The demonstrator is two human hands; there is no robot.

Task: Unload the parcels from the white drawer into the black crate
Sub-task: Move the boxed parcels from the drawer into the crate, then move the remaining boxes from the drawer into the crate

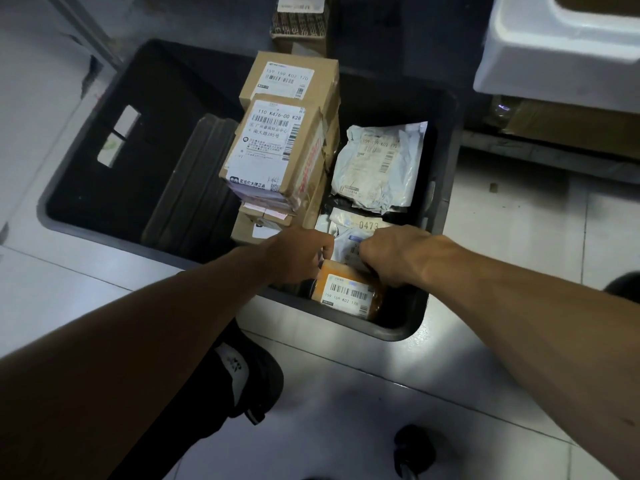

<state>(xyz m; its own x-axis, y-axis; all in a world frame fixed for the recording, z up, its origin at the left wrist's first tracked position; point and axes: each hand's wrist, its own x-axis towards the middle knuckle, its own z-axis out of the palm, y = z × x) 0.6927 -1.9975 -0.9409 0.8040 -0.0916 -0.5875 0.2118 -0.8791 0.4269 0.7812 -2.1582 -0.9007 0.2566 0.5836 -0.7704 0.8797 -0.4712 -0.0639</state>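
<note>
The black crate (86, 140) sits on the tiled floor and holds several parcels. Cardboard boxes (277, 147) are stacked in its middle. A crumpled white mailer bag (377, 164) lies at its right side. At the near right corner sits an orange parcel (349, 289) with a barcode label, and behind it a white mailer (349, 242) marked 0473. My left hand (298, 258) and my right hand (394, 258) both reach into that corner, fingers curled onto the orange parcel's top edge. A white drawer (554, 50) shows at the upper right.
Dark flat panels (194, 188) lean inside the crate's left half. A brown carton (301, 22) stands behind the crate. More cardboard (568, 123) lies under the white drawer. My dark shoe (256, 379) is on the floor near the crate's front edge.
</note>
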